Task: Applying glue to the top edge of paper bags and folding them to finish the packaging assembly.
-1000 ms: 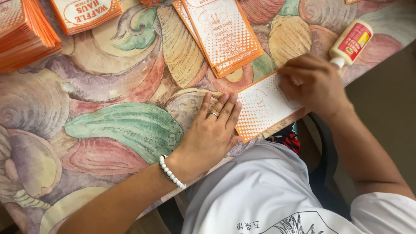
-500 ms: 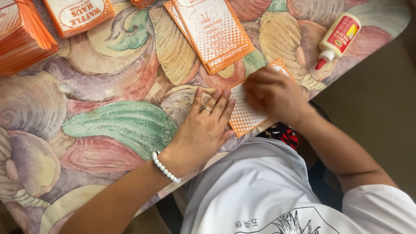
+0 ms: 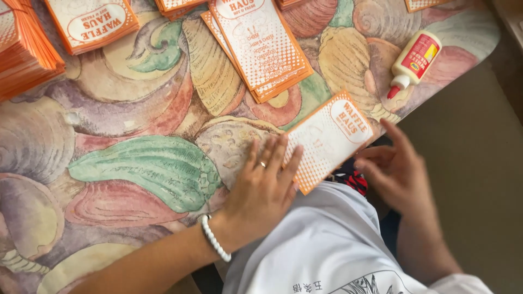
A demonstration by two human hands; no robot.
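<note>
Since the earlier frame the right hand (image 3: 400, 174) has drawn back off the orange-and-white paper bag (image 3: 328, 139) and now hangs just past the edge of the surface (image 3: 136, 163), its fingers (image 3: 393, 135) spread loosely and holding nothing. The left hand (image 3: 261, 190) lies flat, fingers extended together (a ring on one, a white bead bracelet (image 3: 213, 238) at the wrist), fingertips pressing the bag's near end without gripping it. The bag lies tilted at the surface's near edge. A glue bottle (image 3: 414, 61) lies beyond it; stacks of similar bags (image 3: 261, 46) lie farther back.
</note>
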